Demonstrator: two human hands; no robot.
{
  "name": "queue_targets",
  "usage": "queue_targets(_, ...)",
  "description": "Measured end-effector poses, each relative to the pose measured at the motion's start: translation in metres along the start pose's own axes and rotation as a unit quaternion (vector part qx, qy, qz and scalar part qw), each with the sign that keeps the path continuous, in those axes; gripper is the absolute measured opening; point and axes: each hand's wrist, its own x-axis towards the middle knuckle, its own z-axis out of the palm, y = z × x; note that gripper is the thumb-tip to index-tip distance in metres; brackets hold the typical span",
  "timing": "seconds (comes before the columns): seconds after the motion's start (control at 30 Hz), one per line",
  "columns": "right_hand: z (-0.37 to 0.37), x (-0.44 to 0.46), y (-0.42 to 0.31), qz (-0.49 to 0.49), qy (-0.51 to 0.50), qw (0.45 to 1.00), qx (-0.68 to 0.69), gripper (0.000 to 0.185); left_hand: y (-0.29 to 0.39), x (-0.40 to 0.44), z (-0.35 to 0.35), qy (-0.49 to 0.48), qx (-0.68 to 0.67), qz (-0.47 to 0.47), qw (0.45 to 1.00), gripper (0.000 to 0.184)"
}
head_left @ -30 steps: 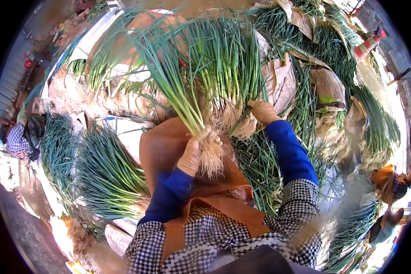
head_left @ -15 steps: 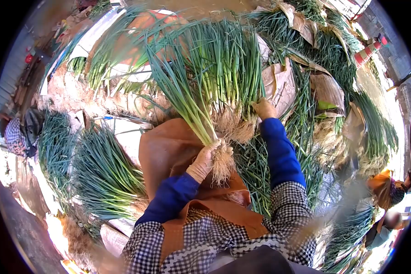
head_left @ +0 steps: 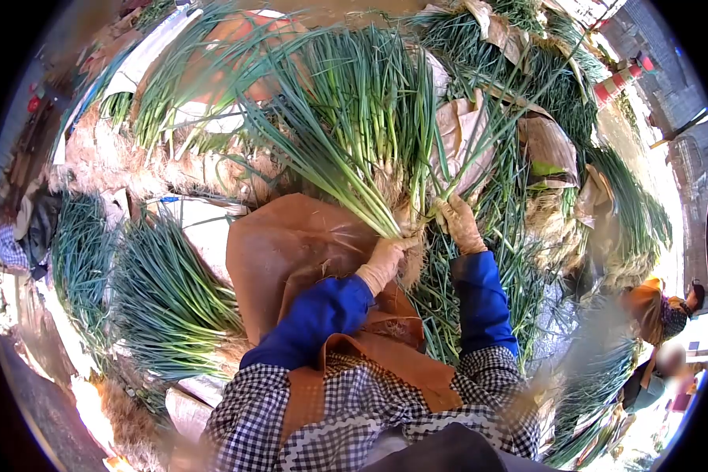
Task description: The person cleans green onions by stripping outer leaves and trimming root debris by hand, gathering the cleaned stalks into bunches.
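Our left hand (head_left: 384,261) grips a green onion bunch (head_left: 346,189) near its roots; our right hand (head_left: 462,226) pinches a few stalks (head_left: 447,187) alongside.

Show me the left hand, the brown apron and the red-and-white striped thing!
Left hand (head_left: 381,265): head view, back of the hand.
Brown apron (head_left: 261,256): head view, its wide spread-out part.
Striped thing (head_left: 618,83): head view, middle of its stripes.

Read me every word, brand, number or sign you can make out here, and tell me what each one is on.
There are none that can be read.
Red-and-white striped object, upper right: bands only, no legible lettering.
Blue mark on the pale sheet: too small to tell whether it is writing.
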Motion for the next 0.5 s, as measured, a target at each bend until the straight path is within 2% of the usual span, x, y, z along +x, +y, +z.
queue_targets(0.03,0.006,-0.002,-0.002,-0.024,0.037,0.998,0.053,0.014,0.002,-0.002,0.004,-0.006,-0.005,-0.031,0.999,0.020)
queue_targets(0.07,0.009,0.000,-0.006,0.019,0.059,0.980,0.192,0.018,0.005,-0.006,0.006,-0.009,-0.009,-0.063,0.998,0.023)
queue_targets(0.1,0.006,0.015,0.002,-0.070,0.113,0.980,-0.149,0.020,0.004,-0.012,0.013,0.009,0.022,-0.057,0.998,0.024)
queue_targets(0.13,0.004,0.030,0.010,-0.154,0.155,0.855,-0.470,0.023,-0.001,-0.008,0.012,0.008,0.024,-0.054,0.998,0.024)
queue_targets(0.17,0.016,0.023,0.001,-0.101,0.149,0.773,-0.608,0.039,-0.013,-0.003,0.007,0.031,0.066,0.003,0.997,0.020)
queue_targets(0.2,0.028,0.020,-0.001,-0.021,0.110,0.747,-0.656,0.041,-0.023,0.000,-0.001,0.055,0.108,0.061,0.991,0.017)
queue_targets(0.23,0.040,0.010,0.001,-0.046,0.081,0.739,-0.667,0.036,-0.029,0.000,-0.009,0.085,0.168,0.067,0.980,0.013)
queue_targets(0.27,0.048,-0.005,0.006,-0.070,0.049,0.730,-0.678,0.032,-0.040,0.006,-0.023,0.088,0.167,0.069,0.980,0.013)
queue_targets(0.33,0.047,-0.046,0.021,-0.244,0.046,0.760,-0.601,0.025,-0.061,0.017,-0.052,0.076,-0.010,0.065,0.995,0.014)
queue_targets(0.37,0.039,-0.069,0.016,-0.273,0.038,0.798,-0.536,0.023,-0.036,-0.004,-0.027,0.093,0.008,0.067,0.993,0.014)
queue_targets(0.4,0.026,-0.093,0.014,-0.297,0.030,0.832,-0.468,0.022,-0.024,-0.011,-0.024,0.119,0.036,0.031,0.992,0.017)
queue_targets(0.47,-0.018,-0.134,0.040,-0.225,0.068,0.898,-0.371,0.019,-0.025,0.000,-0.045,0.099,0.007,0.033,0.995,0.013)
queue_targets(0.5,-0.040,-0.147,0.046,-0.111,0.078,0.846,-0.516,0.018,-0.021,-0.002,-0.046,0.094,0.011,0.008,0.995,0.015)
